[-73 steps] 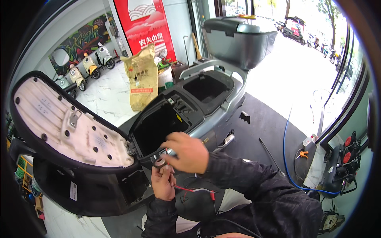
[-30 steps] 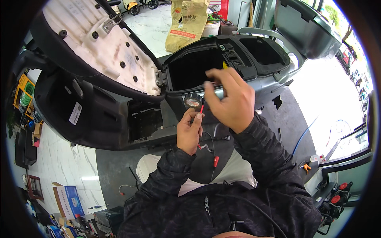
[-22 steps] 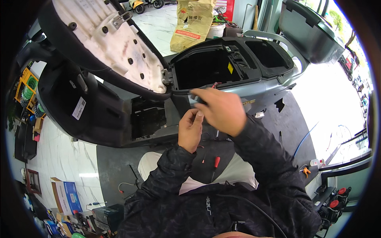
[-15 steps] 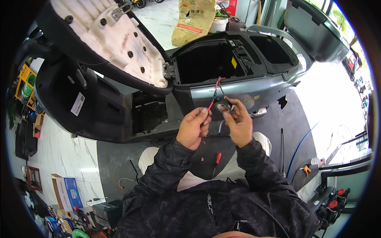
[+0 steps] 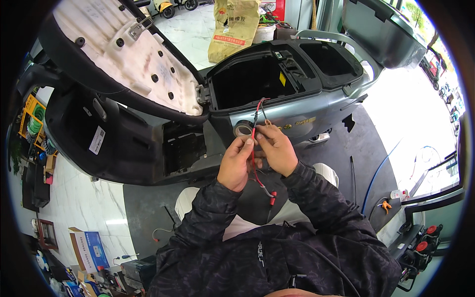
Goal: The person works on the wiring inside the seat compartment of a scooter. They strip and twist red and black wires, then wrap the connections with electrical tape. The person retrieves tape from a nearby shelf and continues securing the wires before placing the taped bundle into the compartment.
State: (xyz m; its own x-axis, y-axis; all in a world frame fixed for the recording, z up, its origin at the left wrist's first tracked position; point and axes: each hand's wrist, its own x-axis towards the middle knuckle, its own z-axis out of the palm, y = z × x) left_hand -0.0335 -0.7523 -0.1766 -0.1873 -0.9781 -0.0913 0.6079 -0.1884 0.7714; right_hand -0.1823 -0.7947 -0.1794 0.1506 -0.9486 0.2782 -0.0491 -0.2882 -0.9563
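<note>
Red wire (image 5: 254, 157) runs down from the rim of the scooter's open storage bay (image 5: 247, 84), between my hands, to a grey end. My left hand (image 5: 234, 163) pinches it between thumb and forefinger. My right hand (image 5: 278, 151) is closed against the same wire from the other side, its fingertips partly hidden. Just beyond my left fingertips is a roll of black tape (image 5: 243, 127); which fingers bear it is hidden. Beside the wire, above my right fingers, a short brownish wire end (image 5: 267, 122) sticks up.
The raised seat (image 5: 143, 64) leans left of the bay. A red-handled screwdriver (image 5: 272, 199) lies on the dark mat below my hands. Behind the scooter stand a yellow sack (image 5: 232, 32) and white bucket (image 5: 264, 33). A blue hose (image 5: 372, 185) curves along the right.
The tape roll has passed from my right fingers to the left of the wire. My right hand has moved left, against the wire. More red wire now hangs below my hands.
</note>
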